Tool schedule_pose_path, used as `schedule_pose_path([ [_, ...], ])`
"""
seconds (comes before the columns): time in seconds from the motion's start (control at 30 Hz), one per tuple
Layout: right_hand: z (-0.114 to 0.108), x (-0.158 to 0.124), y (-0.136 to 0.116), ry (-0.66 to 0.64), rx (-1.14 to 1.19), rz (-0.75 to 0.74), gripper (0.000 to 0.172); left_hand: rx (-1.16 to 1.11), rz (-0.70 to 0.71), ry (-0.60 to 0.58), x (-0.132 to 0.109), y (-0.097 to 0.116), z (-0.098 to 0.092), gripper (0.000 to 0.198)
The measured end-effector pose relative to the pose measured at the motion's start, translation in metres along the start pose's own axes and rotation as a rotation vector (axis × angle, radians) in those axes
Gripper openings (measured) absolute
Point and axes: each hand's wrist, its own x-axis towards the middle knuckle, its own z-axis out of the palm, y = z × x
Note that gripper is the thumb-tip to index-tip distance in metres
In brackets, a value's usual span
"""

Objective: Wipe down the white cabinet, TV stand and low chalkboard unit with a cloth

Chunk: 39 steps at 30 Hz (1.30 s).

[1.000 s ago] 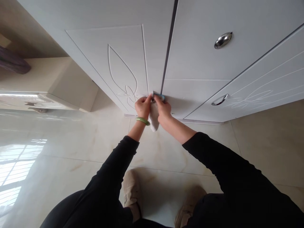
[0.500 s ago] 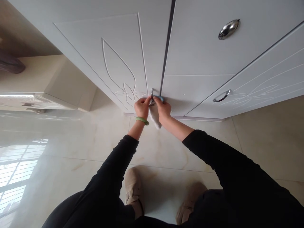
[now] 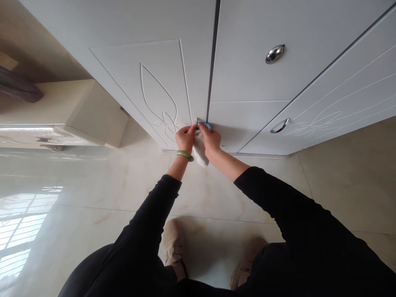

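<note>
Both hands are working low on the white wardrobe (image 3: pixel 192 24), right at the dark vertical seam (image 3: pixel 212 62) between its two left doors. The left hand (image 3: pixel 185 138), with a green bangle (image 3: pixel 185 155) on its wrist, is pressing in just left of that seam, fingers curled together and pinching at the top of a white cloth (image 3: pixel 200 150). The right hand (image 3: pixel 211 139) is meeting it from just right of the seam, fingers bunched closed on the same cloth and on a small blue-edged object (image 3: pixel 204 123) that is peeking out above the knuckles; what that object is cannot be told. The cloth is hanging down between the two wrists, its lower end dangling near the bottom edge of the wardrobe.

Left of the seam, the door panel is showing an engraved leaf-and-flower line (image 3: pixel 161 103), close to the left hand. Right of the seam, a round chrome knob (image 3: pixel 275 53) is sitting well above the hands, and a curved chrome pull (image 3: pixel 280 126) is lying well off to the right of them.

Below the wardrobe's base edge, glossy cream floor tiles (image 3: pixel 93 185) are stretching out open on both sides of the arms. The person's two beige shoes (image 3: pixel 173 247) are planted well back from the seam, between the black sleeves.
</note>
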Motion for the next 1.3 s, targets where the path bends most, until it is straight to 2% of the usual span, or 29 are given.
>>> schedule_pose_path([
  [0.1,0.004,-0.003,-0.004,0.058,-0.051,-0.014,0.034,0.023,-0.02,0.012,0.002,0.004,-0.002,0.052],
  [0.2,0.008,-0.006,-0.011,0.076,-0.049,-0.053,0.032,0.023,0.061,0.061,0.006,0.01,-0.003,0.052],
  [0.3,0.007,-0.004,-0.014,0.061,-0.057,-0.061,0.029,0.011,0.099,0.043,0.01,0.007,-0.004,0.051],
  [0.5,0.003,-0.002,-0.005,0.115,-0.145,0.02,0.032,0.06,-0.004,0.015,0.007,-0.005,-0.008,0.053],
  [0.7,0.006,0.0,-0.005,0.057,-0.041,-0.096,0.032,0.069,0.111,0.053,0.008,0.009,-0.005,0.051],
  [0.9,-0.002,0.005,0.009,0.099,-0.118,-0.031,0.036,0.178,0.039,0.003,0.003,0.0,-0.01,0.05],
  [1.0,-0.004,0.007,0.009,0.114,-0.115,-0.058,0.034,0.212,0.046,0.029,-0.001,0.007,-0.01,0.051],
  [1.13,-0.001,0.008,0.001,0.047,-0.03,-0.126,0.033,0.197,0.133,0.072,0.001,0.024,-0.007,0.051],
  [1.3,-0.002,0.007,0.005,0.092,-0.085,-0.075,0.032,0.246,0.086,0.034,-0.001,0.016,-0.009,0.053],
])
